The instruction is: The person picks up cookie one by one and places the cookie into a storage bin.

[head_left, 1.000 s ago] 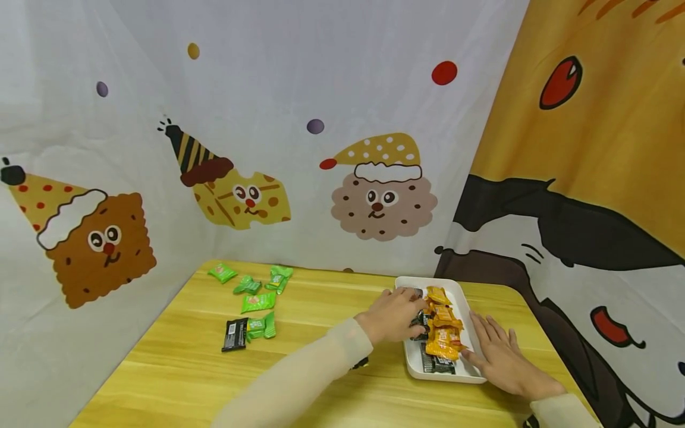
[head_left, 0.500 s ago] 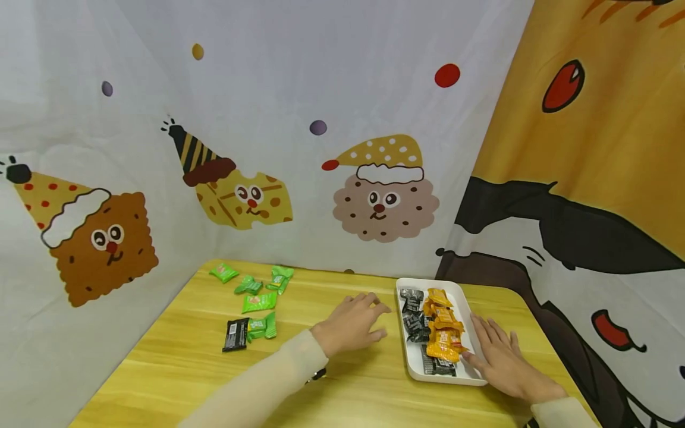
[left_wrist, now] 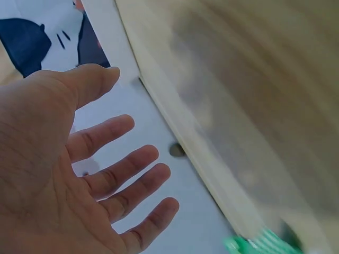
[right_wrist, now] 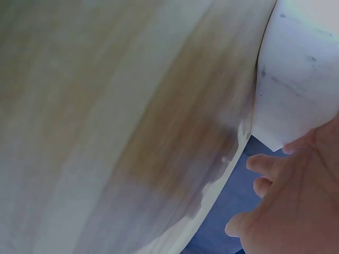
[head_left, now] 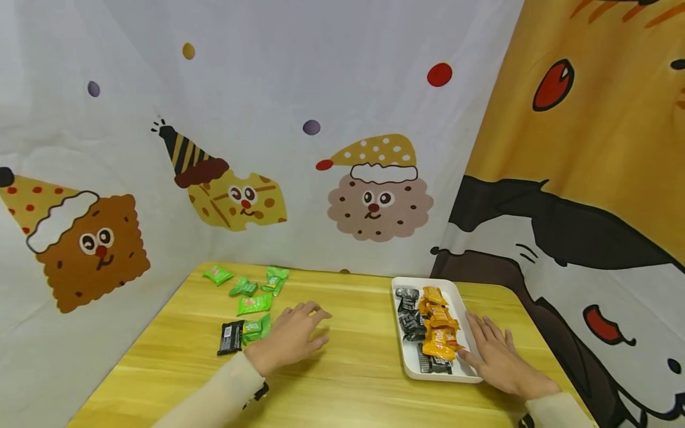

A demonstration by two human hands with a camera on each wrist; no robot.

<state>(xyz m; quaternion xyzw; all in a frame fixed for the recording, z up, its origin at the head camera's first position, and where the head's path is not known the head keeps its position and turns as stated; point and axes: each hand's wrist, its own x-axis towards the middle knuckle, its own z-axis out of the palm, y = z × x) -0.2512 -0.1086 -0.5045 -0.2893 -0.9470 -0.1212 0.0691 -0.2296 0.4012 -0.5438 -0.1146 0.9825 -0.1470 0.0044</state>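
Left grip [head_left: 289, 336] over worktop [head_left: 358, 351]. Six loose sweets [head_left: 254, 304] there, left of left grip and beyond. Tray [head_left: 455, 302] well right of left grip, just left of right grip [head_left: 499, 359]. Clustered sweets [head_left: 440, 341] in tray. Cloth backdrop [head_left: 257, 101] behind worktop, beyond both grips.

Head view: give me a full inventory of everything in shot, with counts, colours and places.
Green packets: 5, green, table's far left
Loose black packet: 1, black, beside the nearest green one
Tray: 1, white, table's right side
Orange packets: at least 3, overlapping, orange, in the tray
Trayed black packets: at least 3, black, left side and near end
Table: 1, yellow wood-look, under everything
Printed cloth: count unclear, mostly white and orange, behind
Sleeves: 2, cream, on both arms
Left hand: 1, bare, right of the loose black packet
Right hand: 1, bare, at the tray's right edge
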